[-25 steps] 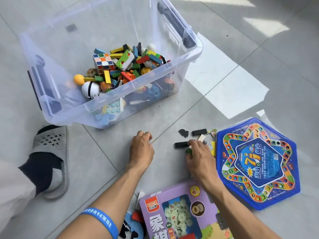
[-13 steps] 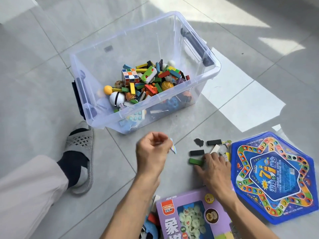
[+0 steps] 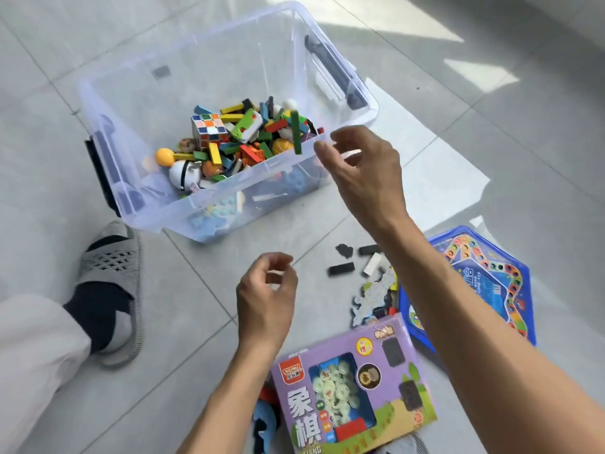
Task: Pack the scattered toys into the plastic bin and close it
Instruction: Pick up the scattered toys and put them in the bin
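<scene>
A green block drops into the bin beside my right hand, fingers spread, holding nothing. My left hand hangs loosely curled, empty. Black blocks wait on the floor: light, stiff, easily pinched by their long sides.

Bright daylight is falling in glaring patches on the floor, while wide-angle distortion is bending the edges.

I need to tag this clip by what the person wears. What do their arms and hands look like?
Both forearms are bare, no sleeves reaching into view. The left hand and right hand wear no gloves, and no rings or watch show. No wristband is visible now on either arm.
</scene>
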### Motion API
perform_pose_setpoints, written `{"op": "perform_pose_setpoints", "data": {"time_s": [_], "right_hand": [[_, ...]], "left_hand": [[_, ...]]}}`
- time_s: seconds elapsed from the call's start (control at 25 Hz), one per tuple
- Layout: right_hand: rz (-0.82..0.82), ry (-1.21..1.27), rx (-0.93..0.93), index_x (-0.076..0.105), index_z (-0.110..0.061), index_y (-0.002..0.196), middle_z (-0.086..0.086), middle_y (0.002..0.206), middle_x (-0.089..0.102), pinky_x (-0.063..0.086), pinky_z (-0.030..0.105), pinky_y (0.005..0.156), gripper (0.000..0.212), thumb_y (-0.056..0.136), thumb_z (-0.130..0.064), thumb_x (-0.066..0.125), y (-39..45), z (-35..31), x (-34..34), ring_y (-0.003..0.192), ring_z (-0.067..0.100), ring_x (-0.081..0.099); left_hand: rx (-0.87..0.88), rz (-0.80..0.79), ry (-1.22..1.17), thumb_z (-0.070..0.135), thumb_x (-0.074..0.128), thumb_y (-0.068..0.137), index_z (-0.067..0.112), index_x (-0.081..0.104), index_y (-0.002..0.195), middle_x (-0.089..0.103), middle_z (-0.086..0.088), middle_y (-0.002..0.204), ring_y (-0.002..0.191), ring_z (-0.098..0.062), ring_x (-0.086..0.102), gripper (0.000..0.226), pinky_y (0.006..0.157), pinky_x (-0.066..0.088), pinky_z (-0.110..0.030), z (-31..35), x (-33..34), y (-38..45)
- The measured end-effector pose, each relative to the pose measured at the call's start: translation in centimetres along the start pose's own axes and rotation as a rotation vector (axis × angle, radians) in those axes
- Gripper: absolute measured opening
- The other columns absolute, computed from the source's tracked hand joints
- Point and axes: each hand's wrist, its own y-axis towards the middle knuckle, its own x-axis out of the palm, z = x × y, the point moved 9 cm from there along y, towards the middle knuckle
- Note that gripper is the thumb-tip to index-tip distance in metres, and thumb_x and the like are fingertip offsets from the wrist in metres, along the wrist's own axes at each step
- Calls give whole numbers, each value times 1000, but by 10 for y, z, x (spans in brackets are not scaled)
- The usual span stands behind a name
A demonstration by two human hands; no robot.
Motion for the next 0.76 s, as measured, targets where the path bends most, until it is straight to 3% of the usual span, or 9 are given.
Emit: {"op": "perform_pose_setpoints", "data": {"time_s": [0.12, 0.28, 0.36, 0.44, 0.6, 0.76], "right_hand": [[-38, -244, 182, 68, -20, 87, -4, 81, 71, 53, 36, 71, 14, 86, -31, 59, -31, 95, -16, 74, 18, 65], [-469, -657, 368, 61, -16, 82, 8, 79, 68, 47, 36, 58, 12, 84, -27, 55, -151, 227, -7, 77, 33, 64], [-488, -682, 385, 56, -12, 79, 10, 78, 65, 39, 36, 55, 16, 86, -27, 56, -176, 246, -9, 78, 34, 60], [-414, -731, 398, 54, -12, 84, 9, 81, 65, 40, 36, 57, 24, 88, -36, 56, -172, 248, -15, 80, 32, 58], [-307, -859, 503, 48, -13, 105, 11, 96, 66, 43, 37, 67, 53, 85, -62, 53, -153, 242, -5, 92, 33, 61], [-271, -768, 528, 50, -13, 116, 10, 116, 56, 43, 42, 84, 55, 78, -51, 65, -150, 241, 21, 104, 31, 52]], "left_hand": [[37, -233, 275, 14, 63, 84, 24, 67, 98, 69, 8, 97, 81, -7, 63, 18, 79, 53, -31, -41, 63, -23], [390, -463, 637, 12, 55, 84, 22, 54, 129, 53, -2, 131, 114, -23, 52, 46, 97, 44, -34, -29, 151, -3], [495, -552, 848, 10, 54, 84, 24, 46, 136, 41, -4, 140, 121, -28, 44, 54, 95, 44, -41, -33, 184, 6], [511, -575, 941, 10, 54, 88, 22, 50, 128, 45, -5, 132, 116, -29, 47, 42, 86, 47, -42, -45, 196, 12], [382, -532, 816, 15, 59, 85, 16, 55, 102, 59, -7, 103, 95, -30, 59, 18, 74, 45, -36, -67, 187, 13], [-143, -301, 412, 8, 50, 81, 16, 65, 88, 69, -6, 97, 88, -26, 60, 18, 73, 43, -26, -89, 146, 16]]}}
